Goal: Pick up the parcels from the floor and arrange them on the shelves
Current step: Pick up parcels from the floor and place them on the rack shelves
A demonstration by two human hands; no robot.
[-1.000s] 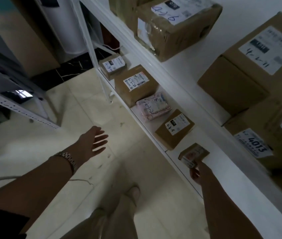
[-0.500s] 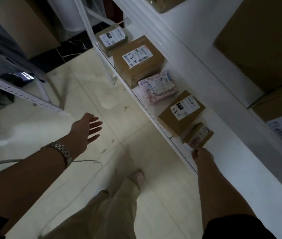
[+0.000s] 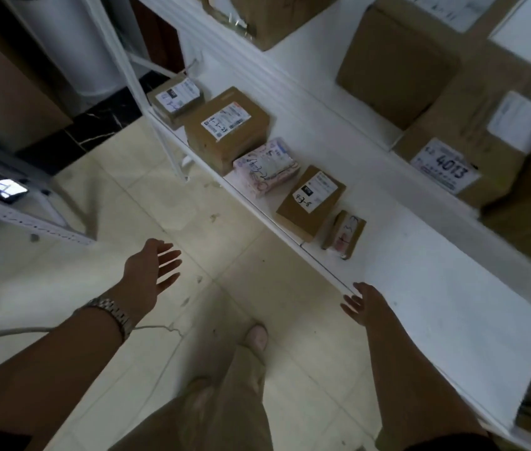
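A small brown parcel point(image 3: 344, 234) with handwriting lies on the white lower shelf point(image 3: 426, 271), at the near end of a row of parcels. Beside it lie a flat cardboard box point(image 3: 310, 202), a pink patterned packet point(image 3: 265, 168), a bigger labelled box point(image 3: 226, 128) and a small box point(image 3: 177, 100) at the far end. My right hand point(image 3: 363, 304) hovers empty by the shelf's front edge, fingers spread, apart from the small parcel. My left hand point(image 3: 152, 271), with a metal watch on the wrist, is held out over the floor with straight fingers and holds nothing.
The upper shelf point(image 3: 316, 56) carries large cardboard boxes, one labelled 4013 point(image 3: 443, 169). A white upright post point(image 3: 147, 102) stands at the shelf's far corner. Another metal rack point(image 3: 23, 216) is at the left. My legs and foot point(image 3: 256, 336) stand on the beige tiled floor point(image 3: 147, 203).
My right hand has let go of the small brown parcel, which now lies on the lower shelf, and has drawn back toward me. My left hand stays out and empty.
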